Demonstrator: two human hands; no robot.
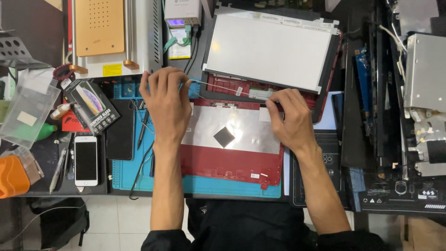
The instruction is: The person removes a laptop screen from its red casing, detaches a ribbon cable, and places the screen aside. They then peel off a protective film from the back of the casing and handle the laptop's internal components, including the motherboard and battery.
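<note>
Red laptop lid [232, 160] under both hands [168, 100] [288, 118], each pinching a thin cable [223, 88].

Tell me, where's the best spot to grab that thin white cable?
Probably its free middle span, pinched from above. The thin white cable stretches taut between the left hand and right hand, lifted over the red laptop lid, so nothing blocks fingertips there.

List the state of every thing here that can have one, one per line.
Screen panel: lifted out, tilted up, dark.
Red lid: lying flat, inside up.
Cable: stretched between both hands.
Left hand: pinching the cable.
Right hand: pinching the cable.
White phone: screen off.
Small display: lit.
</note>
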